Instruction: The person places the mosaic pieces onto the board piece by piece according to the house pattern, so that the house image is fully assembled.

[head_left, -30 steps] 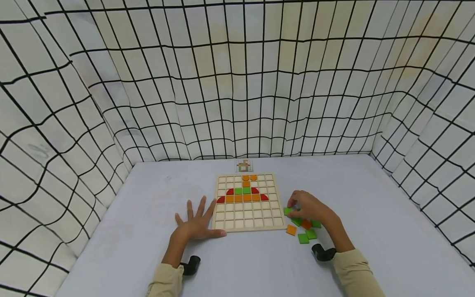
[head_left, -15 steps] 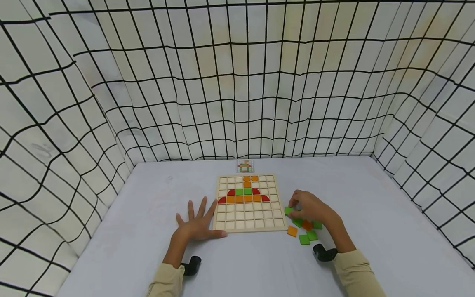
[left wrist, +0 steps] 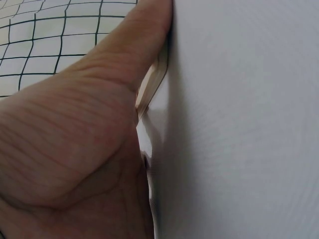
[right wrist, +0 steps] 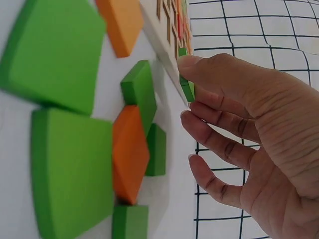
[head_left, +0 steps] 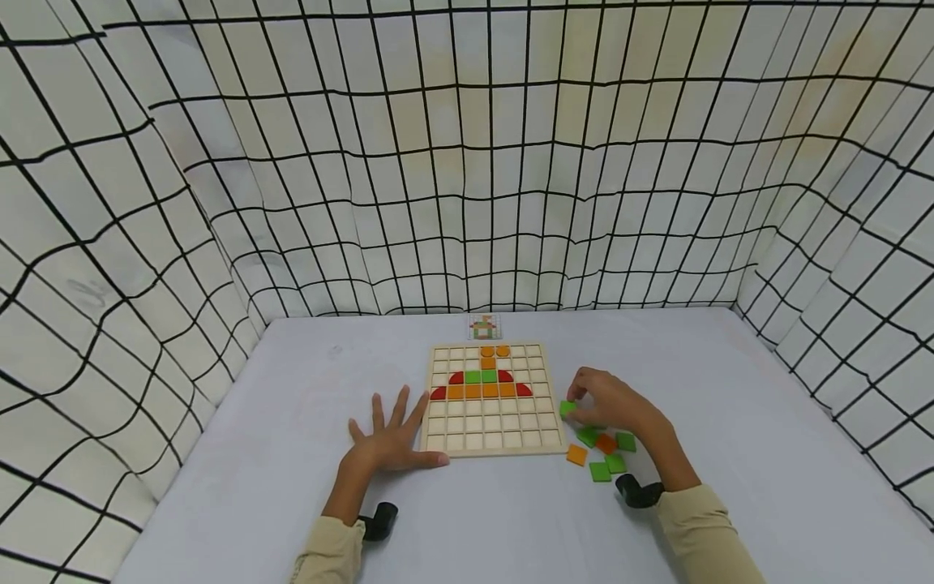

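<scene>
My right hand (head_left: pixel 616 401) pinches a green square tile (right wrist: pixel 187 88) between thumb and fingers, just off the right edge of the wooden grid board (head_left: pixel 492 422). In the right wrist view the tile is seen nearly edge-on, above the white tabletop. My left hand (head_left: pixel 390 448) rests on the table at the board's lower left with its fingers spread; the thumb lies along the near edge and a fingertip meets the left side. Red rounded pieces (head_left: pixel 439 393), orange squares (head_left: pixel 471 391), green squares (head_left: pixel 473 377) and orange round pieces (head_left: pixel 503 351) sit in the board's far rows.
Loose tiles lie right of the board: several green squares (head_left: pixel 601 472), a yellow-orange square (head_left: pixel 576 455) and a darker orange tile (right wrist: pixel 130 157). A small pattern card (head_left: pixel 485 326) lies behind the board. Black netting over white walls (head_left: pixel 503 170) encloses the table.
My right hand has risen or shifted slightly away from the loose tiles, with the green tile in its fingers. The left hand stays in place against the board.
</scene>
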`<state>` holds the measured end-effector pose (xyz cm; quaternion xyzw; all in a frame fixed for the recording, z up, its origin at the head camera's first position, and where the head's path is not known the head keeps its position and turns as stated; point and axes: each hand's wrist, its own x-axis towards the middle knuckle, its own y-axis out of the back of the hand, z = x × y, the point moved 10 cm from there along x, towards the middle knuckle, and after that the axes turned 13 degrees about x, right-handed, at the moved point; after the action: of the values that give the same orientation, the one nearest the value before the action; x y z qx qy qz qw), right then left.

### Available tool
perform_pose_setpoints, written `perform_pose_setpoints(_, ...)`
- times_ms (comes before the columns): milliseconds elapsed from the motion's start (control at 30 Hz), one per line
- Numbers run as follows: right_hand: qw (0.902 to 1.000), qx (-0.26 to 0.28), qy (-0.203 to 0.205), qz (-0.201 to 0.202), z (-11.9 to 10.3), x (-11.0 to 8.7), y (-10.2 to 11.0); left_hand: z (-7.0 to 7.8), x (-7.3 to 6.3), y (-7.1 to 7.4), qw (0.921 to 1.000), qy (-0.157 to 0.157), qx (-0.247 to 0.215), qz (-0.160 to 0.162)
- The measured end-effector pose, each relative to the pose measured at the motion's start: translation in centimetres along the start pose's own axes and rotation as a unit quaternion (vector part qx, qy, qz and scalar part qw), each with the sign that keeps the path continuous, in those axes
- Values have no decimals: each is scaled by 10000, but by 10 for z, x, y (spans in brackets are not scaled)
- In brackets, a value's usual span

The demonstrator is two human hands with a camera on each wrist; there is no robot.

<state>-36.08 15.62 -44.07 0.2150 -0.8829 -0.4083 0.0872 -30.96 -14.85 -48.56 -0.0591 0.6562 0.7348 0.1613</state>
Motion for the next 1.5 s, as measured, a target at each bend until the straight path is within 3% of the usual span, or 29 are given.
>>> perform_pose_setpoints(300,9976,-248,645,-47,-33,18,-10,-2,1,4,9999,28,98,59)
perform_pose_setpoints(767,9918,-458,1193,46,-76,49,-47,-2,1,0,10000,31,63,-12)
perform_pose_setpoints(1167,9911,-1025,848,86,-98,73,-83,-2,2,-2,10000,5,77,-59)
perform_pose_setpoints(1500,9859,-1305,1000,316,-115,82,-97,-3,3,-3,9998,-1,218,7)
